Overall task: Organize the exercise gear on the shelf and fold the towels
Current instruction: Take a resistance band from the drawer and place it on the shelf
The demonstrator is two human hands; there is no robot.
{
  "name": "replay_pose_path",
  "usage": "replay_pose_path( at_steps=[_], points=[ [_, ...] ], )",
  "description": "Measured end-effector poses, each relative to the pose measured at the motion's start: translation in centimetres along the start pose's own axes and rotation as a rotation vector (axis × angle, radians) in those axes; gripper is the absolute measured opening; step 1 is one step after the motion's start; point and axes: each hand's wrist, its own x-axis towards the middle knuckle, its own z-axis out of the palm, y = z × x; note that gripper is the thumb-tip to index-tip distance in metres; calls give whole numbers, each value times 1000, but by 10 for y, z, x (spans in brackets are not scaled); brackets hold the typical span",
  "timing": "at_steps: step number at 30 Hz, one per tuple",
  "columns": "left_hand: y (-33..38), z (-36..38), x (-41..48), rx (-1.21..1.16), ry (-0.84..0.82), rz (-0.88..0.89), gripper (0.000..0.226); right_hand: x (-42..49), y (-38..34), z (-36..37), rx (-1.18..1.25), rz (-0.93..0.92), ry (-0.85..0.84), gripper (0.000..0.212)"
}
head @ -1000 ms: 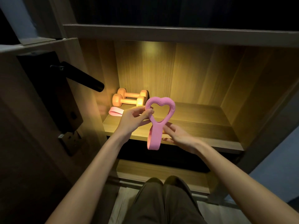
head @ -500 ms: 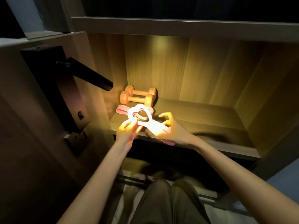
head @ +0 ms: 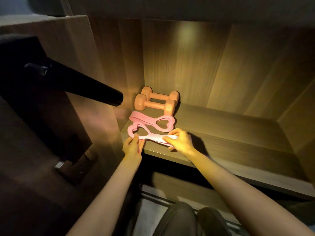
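Two orange dumbbells [head: 156, 103] lie side by side at the back left of the lit wooden shelf [head: 238, 133]. In front of them lies a pink heart-ended resistance band [head: 153, 122]. A second pink heart band [head: 136, 132] lies flat near the shelf's front edge. My left hand [head: 133, 147] touches its heart end with straight fingers. My right hand [head: 180, 139] pinches its strap end between thumb and fingers.
A black door handle [head: 95, 90] juts out at the left, close to the shelf's left wall. The shelf's right half is bare wood. A lower shelf [head: 179, 184] and my knees [head: 184, 218] show below. No towels are in view.
The heart band, held upright in front of the shelf a second ago, now lies flat on the shelf in front of the other band. Both hands have moved forward with it.
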Motion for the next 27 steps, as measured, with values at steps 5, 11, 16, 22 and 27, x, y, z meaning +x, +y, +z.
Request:
replay_pose_path(
  at_steps=[5,11,16,22,27],
  points=[
    [2,10,19,25,104,36,32,25,5,15,-51,-7,29,28],
    [4,21,36,-9,266,7,3,38,9,28,-165,-178,67,25],
    [4,19,41,59,293,42,20,36,12,30,-321,-301,67,29],
    [-9,-5,42,661,-59,496,59,30,20,19,-403,-489,75,32],
    [-15,-24,35,1282,-226,941,56,29,29,16,-500,-595,28,34]
  ],
)
